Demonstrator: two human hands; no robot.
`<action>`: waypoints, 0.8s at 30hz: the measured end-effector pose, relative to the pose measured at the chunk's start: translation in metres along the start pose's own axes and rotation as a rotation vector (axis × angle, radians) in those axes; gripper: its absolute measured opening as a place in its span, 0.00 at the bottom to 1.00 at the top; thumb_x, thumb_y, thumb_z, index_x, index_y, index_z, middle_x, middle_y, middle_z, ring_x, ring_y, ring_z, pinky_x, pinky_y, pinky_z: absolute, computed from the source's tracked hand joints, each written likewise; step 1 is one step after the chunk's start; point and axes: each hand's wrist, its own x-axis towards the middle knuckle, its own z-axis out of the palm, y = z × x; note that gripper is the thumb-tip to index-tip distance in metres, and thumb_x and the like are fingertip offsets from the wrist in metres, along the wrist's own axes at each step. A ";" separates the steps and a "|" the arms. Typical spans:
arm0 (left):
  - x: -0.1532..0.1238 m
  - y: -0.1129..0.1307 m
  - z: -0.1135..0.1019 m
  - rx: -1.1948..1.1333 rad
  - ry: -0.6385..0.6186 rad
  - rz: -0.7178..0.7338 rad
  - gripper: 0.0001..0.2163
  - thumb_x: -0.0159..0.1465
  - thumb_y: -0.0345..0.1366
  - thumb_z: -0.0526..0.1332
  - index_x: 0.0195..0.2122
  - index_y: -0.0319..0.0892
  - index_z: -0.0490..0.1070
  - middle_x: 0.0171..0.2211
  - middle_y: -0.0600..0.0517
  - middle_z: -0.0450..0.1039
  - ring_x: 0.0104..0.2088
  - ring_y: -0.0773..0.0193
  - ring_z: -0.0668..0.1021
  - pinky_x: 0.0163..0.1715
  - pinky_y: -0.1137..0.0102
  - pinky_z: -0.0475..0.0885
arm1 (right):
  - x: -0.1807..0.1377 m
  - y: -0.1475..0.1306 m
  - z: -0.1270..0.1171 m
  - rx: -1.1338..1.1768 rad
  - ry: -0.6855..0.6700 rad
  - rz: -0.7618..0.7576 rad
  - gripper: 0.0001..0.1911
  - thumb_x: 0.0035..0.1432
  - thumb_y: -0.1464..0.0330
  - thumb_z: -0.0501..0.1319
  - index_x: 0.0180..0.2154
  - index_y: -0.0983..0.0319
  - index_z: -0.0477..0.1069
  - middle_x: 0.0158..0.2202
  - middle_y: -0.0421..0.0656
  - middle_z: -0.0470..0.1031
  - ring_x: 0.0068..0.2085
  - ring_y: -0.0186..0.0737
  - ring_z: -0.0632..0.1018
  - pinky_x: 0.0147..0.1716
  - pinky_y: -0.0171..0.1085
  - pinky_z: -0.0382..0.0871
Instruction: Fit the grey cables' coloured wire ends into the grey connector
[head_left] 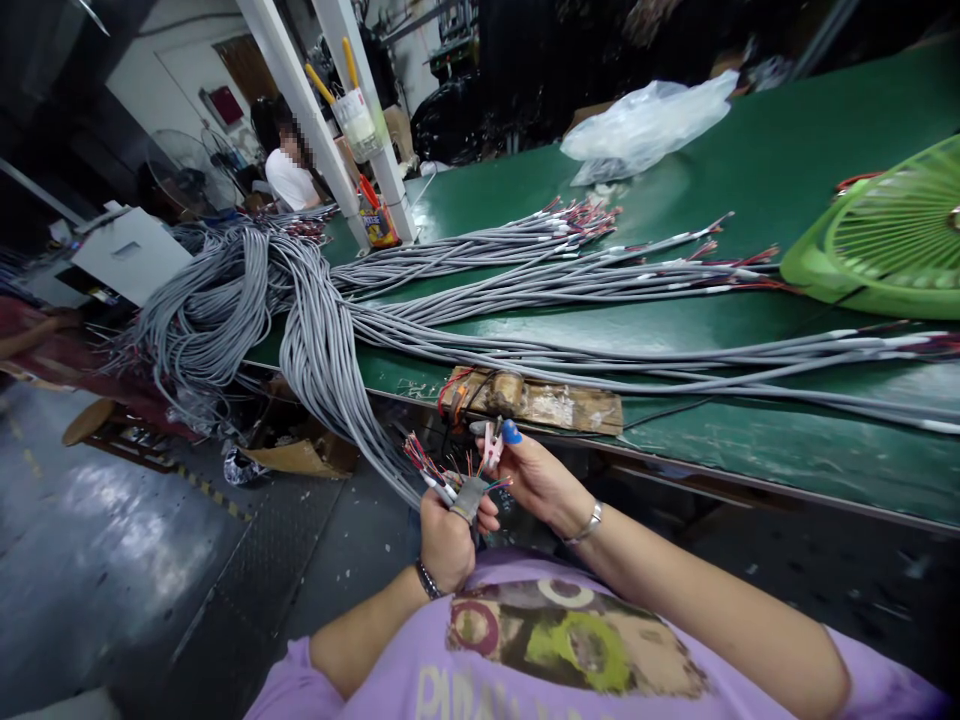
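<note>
room: a dim workshop. dark floor [112,540] lies to the left of and below both hands, and a white post [300,100] rises far ahead of them.
table: a long green bench [750,180] runs ahead and to the right of the hands, with its near edge just beyond the fingertips.
cables: a thick bundle of grey cables [315,340] lies along the bench and spills over the edge ahead-left of the hands, likely so the loose ends hang within reach of the lap.
fan: a green fan [892,240] lies on the bench, well off to the right.
bag: a clear plastic bag [645,120] sits far ahead, at the bench's back.
other person: a co-worker [289,170] in white sits far ahead-left.
board: a worn wooden board [555,405] lies at the bench edge, just beyond the right hand.
left hand [446,545]: clenched around the cable ends [431,478], thumb up. the grip seems to keep the coloured wires fanned towards the other hand.
right hand [536,480]: fingers pinched on a small pale tool [491,445], perhaps a clip, too small to tell, touching the wires.
finger cap: a blue cap [511,432] covers one right fingertip, probably as protection.
</note>
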 end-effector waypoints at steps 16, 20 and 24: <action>-0.002 -0.004 -0.001 0.045 -0.001 0.020 0.11 0.53 0.41 0.64 0.24 0.37 0.70 0.17 0.52 0.72 0.13 0.72 0.70 0.13 0.78 0.61 | -0.001 0.002 0.004 0.017 0.073 -0.028 0.18 0.38 0.56 0.71 0.27 0.63 0.75 0.25 0.39 0.75 0.25 0.30 0.70 0.25 0.31 0.63; -0.004 -0.003 -0.001 0.051 -0.005 0.040 0.11 0.52 0.41 0.64 0.23 0.37 0.70 0.16 0.52 0.72 0.13 0.71 0.70 0.14 0.78 0.61 | -0.002 0.002 0.006 0.010 0.061 -0.012 0.20 0.41 0.53 0.68 0.29 0.63 0.74 0.25 0.40 0.74 0.25 0.31 0.70 0.24 0.31 0.62; -0.005 -0.002 -0.003 0.061 0.001 0.030 0.13 0.52 0.43 0.65 0.22 0.37 0.71 0.16 0.52 0.72 0.14 0.71 0.71 0.14 0.77 0.62 | -0.008 -0.001 0.003 0.036 0.013 0.059 0.20 0.45 0.50 0.65 0.30 0.61 0.73 0.28 0.41 0.74 0.27 0.33 0.71 0.24 0.31 0.64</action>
